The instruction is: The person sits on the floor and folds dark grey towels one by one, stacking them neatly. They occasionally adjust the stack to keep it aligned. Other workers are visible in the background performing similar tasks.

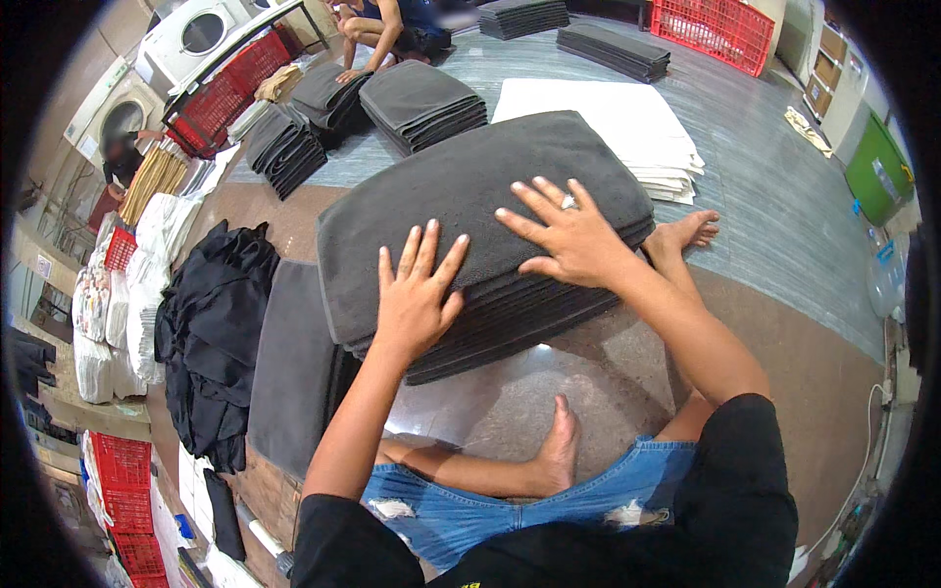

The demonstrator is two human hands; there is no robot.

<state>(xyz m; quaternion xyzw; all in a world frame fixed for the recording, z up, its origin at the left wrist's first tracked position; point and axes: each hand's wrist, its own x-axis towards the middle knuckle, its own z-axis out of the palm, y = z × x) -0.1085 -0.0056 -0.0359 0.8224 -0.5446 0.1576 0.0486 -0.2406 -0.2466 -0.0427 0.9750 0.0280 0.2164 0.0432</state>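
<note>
A tall stack of folded dark grey towels (470, 184) stands on the floor before me. My left hand (419, 294) lies palm down near the front left part of its top, fingers spread. To the right, my right hand (562, 231), with a ring on one finger, rests flat on the same top towel, its fingers apart. Neither hand grips anything. Another grey towel pile (290, 360) stands close by on the left, beside a heap of black cloth (213, 331). Behind the tall stack lies a pile of folded white cloths (595, 110).
Several smaller grey towel stacks (423, 99) stand farther back, one touched by a co-worker's hand (353, 75). Another person (121, 158) is at the far left by washing machines. Red crates (709, 29) and a green bin (878, 173) stand around. My bare feet flank the stack.
</note>
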